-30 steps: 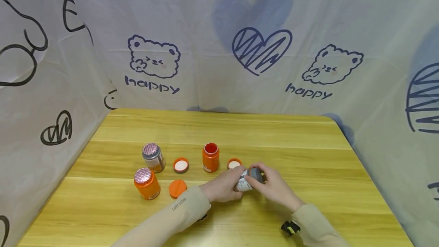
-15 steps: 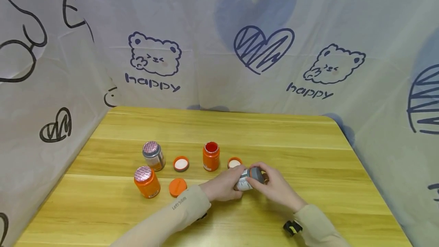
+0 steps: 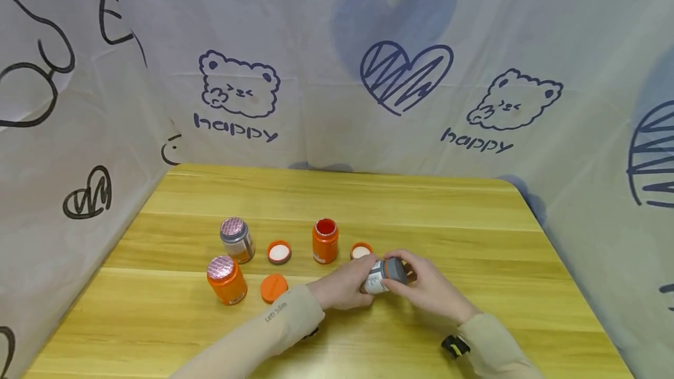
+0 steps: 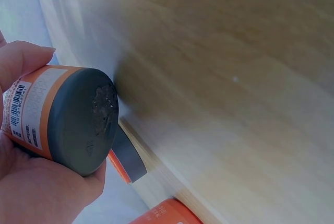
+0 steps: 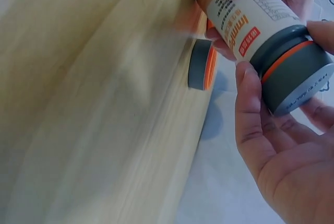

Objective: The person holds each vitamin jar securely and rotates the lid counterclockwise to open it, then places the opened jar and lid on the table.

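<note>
My left hand [image 3: 342, 286] grips the body of a grey supplement bottle [image 3: 375, 281] with a white and orange label. The bottle lies tilted on its side, its cap end toward the right. In the left wrist view the dark base of the bottle [image 4: 83, 122] faces the camera. On its grey cap [image 5: 297, 75], which has an orange ring, the thumb and fingers of my right hand [image 3: 434, 290] pinch from both sides. Just behind my hands a loose cap [image 3: 360, 251] lies with its white lining up, partly covered by my left hand.
An orange bottle [image 3: 325, 243] stands uncapped behind my left hand. Left of it lie an upturned cap [image 3: 279, 252] and an orange cap [image 3: 274, 289]. A grey bottle [image 3: 238, 244] and an orange bottle [image 3: 229, 285], both foil-sealed, stand farther left on the wooden table [image 3: 421, 203].
My right hand has shifted slightly to the right and its fingers have moved around the cap, showing more of it. My left hand has kept its hold on the bottle.
</note>
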